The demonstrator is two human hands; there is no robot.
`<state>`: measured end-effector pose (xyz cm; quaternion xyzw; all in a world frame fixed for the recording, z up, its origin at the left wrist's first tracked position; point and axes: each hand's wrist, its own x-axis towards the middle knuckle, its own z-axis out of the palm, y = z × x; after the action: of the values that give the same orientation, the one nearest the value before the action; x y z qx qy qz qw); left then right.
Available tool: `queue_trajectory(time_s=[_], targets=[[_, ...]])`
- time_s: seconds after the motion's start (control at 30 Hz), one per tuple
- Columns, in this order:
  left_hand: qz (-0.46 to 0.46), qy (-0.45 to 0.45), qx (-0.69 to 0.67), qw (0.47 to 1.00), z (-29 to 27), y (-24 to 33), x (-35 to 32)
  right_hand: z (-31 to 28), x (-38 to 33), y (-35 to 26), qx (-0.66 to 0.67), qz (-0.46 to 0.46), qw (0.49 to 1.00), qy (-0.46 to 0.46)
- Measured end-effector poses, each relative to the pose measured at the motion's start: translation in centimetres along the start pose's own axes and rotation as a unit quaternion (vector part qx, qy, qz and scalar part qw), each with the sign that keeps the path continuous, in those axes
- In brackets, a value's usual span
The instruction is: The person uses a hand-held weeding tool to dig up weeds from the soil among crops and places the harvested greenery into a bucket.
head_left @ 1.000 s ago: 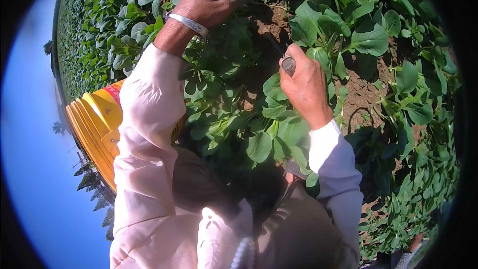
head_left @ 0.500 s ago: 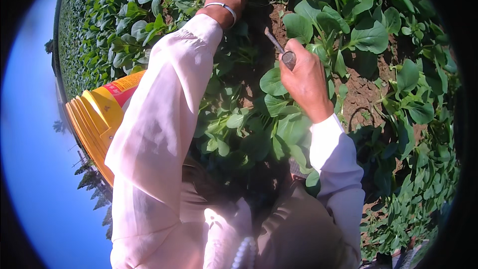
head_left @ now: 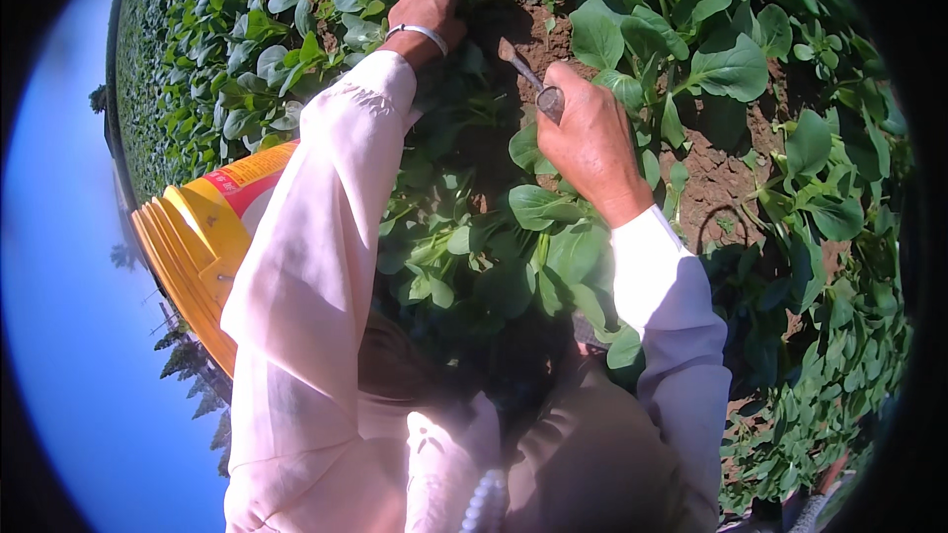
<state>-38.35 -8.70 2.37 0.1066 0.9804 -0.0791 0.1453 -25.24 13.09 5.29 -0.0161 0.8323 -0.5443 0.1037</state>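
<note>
My left hand, with a silver bangle at the wrist, reaches to the far side among low leafy plants. It is closed with the knuckles up; its fingertips are hidden, and I cannot make out what they hold. My right hand is wrapped round a small hand weeder with a thin metal shaft and a flattened, brownish tip. The tip points far and left over bare soil, apart from my left hand. Broad green leafy plants stand just right of my right hand.
A yellow bucket with a red label lies at the left, partly behind my left sleeve. Leafy greens grow between my arms, close to my knees. More plants cover the right side, with brown soil showing between them.
My left hand has shifted left and slightly nearer, still closed. My right hand has moved a little left and farther, carrying the weeder, whose flattened tip now shows more.
</note>
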Motion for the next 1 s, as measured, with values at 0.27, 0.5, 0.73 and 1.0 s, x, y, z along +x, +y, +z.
queue_trajectory(time_s=[0.27, 0.5, 0.73, 1.0], targets=[[-0.012, 0.067, -0.043, 0.997, 0.3, 1.1, -1.0, 3.3, -1.5, 1.7, 0.131, 0.062, 0.986, 0.087], [-0.012, 0.111, -0.033, 0.993, 0.8, 1.0, -1.3, 2.5, -1.2, 1.3, 0.154, 0.105, 0.981, 0.044], [-0.046, 0.098, -0.11, 0.988, 1.0, 2.9, -1.7, 4.7, -0.5, 2.2, 0.155, 0.063, 0.981, 0.099], [-0.089, 0.103, -0.097, 0.986, -0.7, 3.0, -0.4, 2.5, -3.3, 3.0, 0.215, 0.092, 0.965, 0.121]])
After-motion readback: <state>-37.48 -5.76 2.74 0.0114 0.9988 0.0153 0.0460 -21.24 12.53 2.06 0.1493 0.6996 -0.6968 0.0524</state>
